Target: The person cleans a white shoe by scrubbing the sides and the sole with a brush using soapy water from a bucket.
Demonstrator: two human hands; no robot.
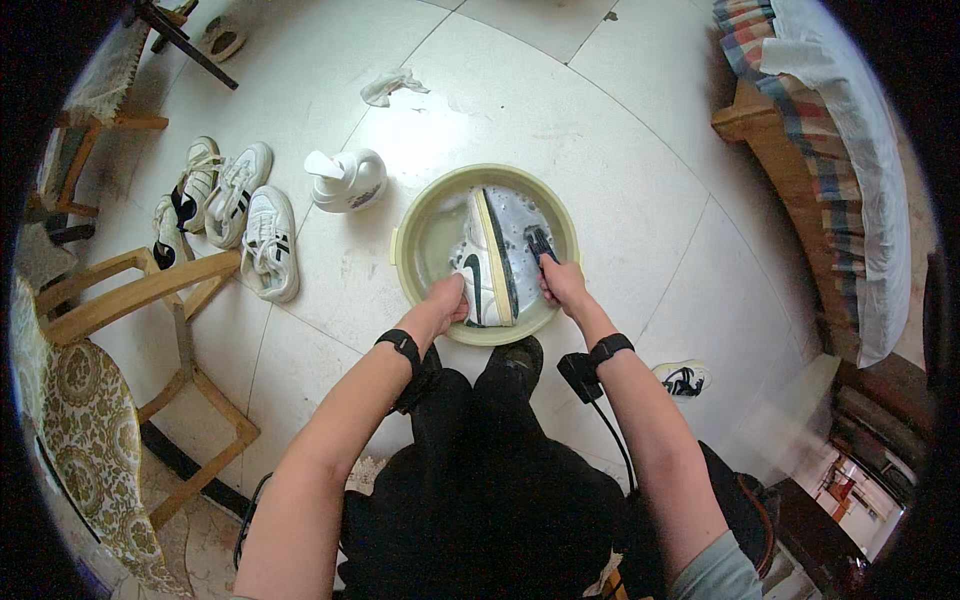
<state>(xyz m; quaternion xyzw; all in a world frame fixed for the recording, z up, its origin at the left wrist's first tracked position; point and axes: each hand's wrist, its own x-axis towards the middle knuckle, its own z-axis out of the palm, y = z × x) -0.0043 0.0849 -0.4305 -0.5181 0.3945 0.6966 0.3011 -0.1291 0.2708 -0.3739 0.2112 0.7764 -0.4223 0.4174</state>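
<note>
A pale green plastic basin holding sudsy water stands on the floor before me. Inside it a white sneaker with a dark swoosh lies on its side, its sole turned to the right. My left hand grips the shoe at its heel end, near the basin's front rim. Over the right part of the basin, my right hand holds a dark scrub brush by its handle. The brush head rests among the suds, a little apart from the sole.
Left of the basin stands a white pump bottle. Beyond it are several white sneakers and a wooden chair. Crumpled white tissue lies farther off. Another shoe is at right, below a cloth-draped wooden piece of furniture.
</note>
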